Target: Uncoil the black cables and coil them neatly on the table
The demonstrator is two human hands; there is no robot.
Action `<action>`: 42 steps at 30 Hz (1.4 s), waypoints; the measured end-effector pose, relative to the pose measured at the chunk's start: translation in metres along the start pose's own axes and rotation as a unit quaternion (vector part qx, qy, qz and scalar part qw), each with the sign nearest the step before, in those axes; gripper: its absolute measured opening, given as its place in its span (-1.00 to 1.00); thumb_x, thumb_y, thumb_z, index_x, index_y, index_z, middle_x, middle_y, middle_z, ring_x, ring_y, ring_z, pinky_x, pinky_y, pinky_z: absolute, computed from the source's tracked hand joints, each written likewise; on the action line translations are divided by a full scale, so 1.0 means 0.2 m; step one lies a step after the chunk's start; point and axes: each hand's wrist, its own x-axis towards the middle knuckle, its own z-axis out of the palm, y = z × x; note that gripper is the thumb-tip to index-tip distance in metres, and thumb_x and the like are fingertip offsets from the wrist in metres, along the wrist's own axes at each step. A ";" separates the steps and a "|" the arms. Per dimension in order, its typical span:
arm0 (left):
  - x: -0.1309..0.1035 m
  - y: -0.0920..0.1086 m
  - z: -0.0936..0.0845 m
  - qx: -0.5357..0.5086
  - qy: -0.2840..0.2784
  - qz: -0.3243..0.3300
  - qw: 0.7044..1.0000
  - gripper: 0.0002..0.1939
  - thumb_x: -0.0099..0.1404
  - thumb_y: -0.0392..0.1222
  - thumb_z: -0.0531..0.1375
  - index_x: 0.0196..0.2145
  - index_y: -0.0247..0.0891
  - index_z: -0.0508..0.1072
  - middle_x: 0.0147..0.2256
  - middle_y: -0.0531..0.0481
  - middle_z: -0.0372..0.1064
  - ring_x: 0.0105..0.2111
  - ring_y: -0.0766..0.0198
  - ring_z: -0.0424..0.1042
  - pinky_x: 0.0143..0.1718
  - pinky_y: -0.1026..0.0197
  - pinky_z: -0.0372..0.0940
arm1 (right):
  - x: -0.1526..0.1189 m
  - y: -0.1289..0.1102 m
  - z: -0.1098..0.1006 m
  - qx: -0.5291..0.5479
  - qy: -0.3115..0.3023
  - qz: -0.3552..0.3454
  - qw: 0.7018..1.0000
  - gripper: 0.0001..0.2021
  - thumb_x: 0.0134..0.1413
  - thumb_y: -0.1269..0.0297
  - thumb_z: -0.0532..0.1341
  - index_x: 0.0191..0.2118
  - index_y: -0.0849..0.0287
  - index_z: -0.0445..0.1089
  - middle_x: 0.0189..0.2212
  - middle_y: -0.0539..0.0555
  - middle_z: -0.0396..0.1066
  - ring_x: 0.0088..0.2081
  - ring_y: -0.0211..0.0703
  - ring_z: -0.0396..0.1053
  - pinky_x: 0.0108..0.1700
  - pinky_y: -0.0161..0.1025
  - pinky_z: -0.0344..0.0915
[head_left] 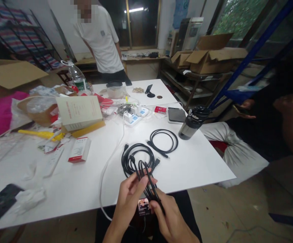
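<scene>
Both my hands grip a bundle of black cable (148, 184) above the table's front edge. My left hand (129, 194) pinches its upper left part between thumb and fingers. Around the lower right part of the bundle, my right hand (168, 212) is closed. Just beyond my fingers lie coiled black cables (138, 153) on the white tabletop, with plug ends showing. Another single loop of black cable (164, 141) rests farther right, apart from the others. Below the bundle, a lit phone screen (143, 206) shows between my hands, partly covered by them.
A black and steel tumbler (194, 123) stands near the right edge beside a dark flat device (176, 115). A white power strip (136, 116) trails a white cord (105, 168). Boxes (79, 149) and clutter fill the left. One person stands opposite; another sits at right.
</scene>
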 end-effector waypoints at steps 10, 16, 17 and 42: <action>-0.11 0.12 -0.31 -0.001 0.082 -0.012 0.997 -0.44 0.36 0.25 0.35 -0.03 -0.33 0.70 0.07 -0.36 0.63 0.07 -0.26 0.63 0.30 -0.26 0.36 | -0.06 0.18 -0.32 0.135 0.207 0.196 0.949 -0.71 0.54 0.05 0.09 0.00 0.05 0.49 -0.27 0.09 0.61 -0.21 -0.03 0.62 -0.12 -0.11 0.58; -0.19 0.24 -0.62 -0.101 0.257 0.061 0.959 -0.35 0.24 0.20 0.45 0.14 -0.26 0.58 -0.16 -0.21 0.71 -0.10 -0.10 0.69 0.02 -0.06 0.58 | -0.12 0.33 -0.68 0.231 0.402 0.233 0.855 -0.66 0.31 -0.10 0.32 -0.10 0.08 0.48 -0.39 0.06 0.47 -0.40 -0.02 0.49 -0.37 -0.06 0.46; -0.20 0.26 -0.66 -0.112 0.285 0.075 0.949 -0.37 0.22 0.21 0.45 0.10 -0.22 0.59 -0.20 -0.15 0.71 -0.13 -0.05 0.68 -0.01 -0.02 0.59 | -0.12 0.34 -0.73 0.227 0.433 0.234 0.841 -0.67 0.25 -0.11 0.35 -0.15 0.07 0.49 -0.40 0.07 0.44 -0.42 -0.01 0.46 -0.39 -0.04 0.42; -0.15 0.09 0.02 -0.365 0.040 -0.055 0.928 -0.68 0.48 0.05 0.29 -0.35 -0.20 0.44 -0.45 0.05 0.40 -0.39 0.26 0.50 -0.24 0.17 0.48 | 0.07 -0.35 -0.15 0.045 -0.108 -0.060 0.991 -0.60 0.44 0.32 0.16 0.31 -0.04 0.41 0.11 0.16 0.53 0.11 0.01 0.54 0.13 -0.13 0.57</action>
